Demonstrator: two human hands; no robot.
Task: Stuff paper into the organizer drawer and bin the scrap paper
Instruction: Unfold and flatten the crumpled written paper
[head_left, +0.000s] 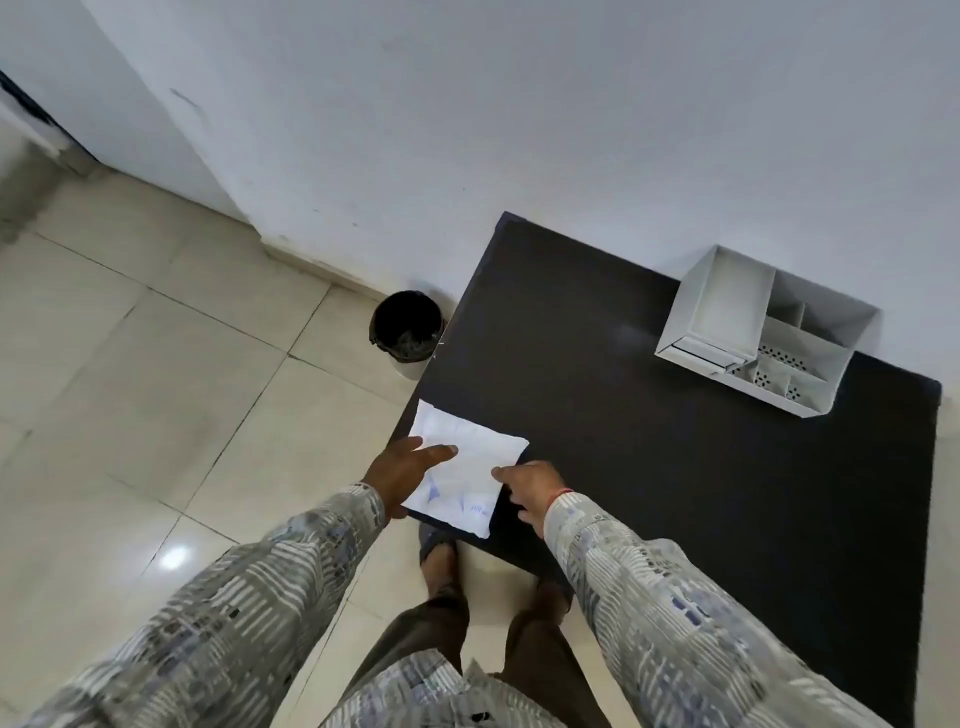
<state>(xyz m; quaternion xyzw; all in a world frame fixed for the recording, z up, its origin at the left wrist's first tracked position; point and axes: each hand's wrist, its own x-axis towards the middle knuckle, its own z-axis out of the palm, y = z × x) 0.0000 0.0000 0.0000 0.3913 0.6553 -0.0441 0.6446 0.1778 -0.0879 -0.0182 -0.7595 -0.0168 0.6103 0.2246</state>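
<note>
Fingers of our left hand (402, 467) lie flat on the paper (462, 465), grasping nothing; our right hand (527, 488) touches its right edge, loosely spread. Paper sits at the counter's (649, 467) near-left corner, long axis running away, organizer (763, 332) far right, bin (408, 327) left on the floor.

We look down on a dark table (675, 467) set against a white wall (519, 130). A white sheet of paper (462, 467) with faint blue marks lies at the table's near left corner, its lower edge hanging just past the table edge. Our left hand (400, 473) rests on the sheet's left side, fingers spread flat. Our right hand (530, 486) touches its right edge, fingers loosely curled. A white organizer (763, 332) with open compartments stands at the far right, near the wall. A black-lined bin (408, 327) sits on the tiled floor (156, 389) just beside the table's left edge.
</note>
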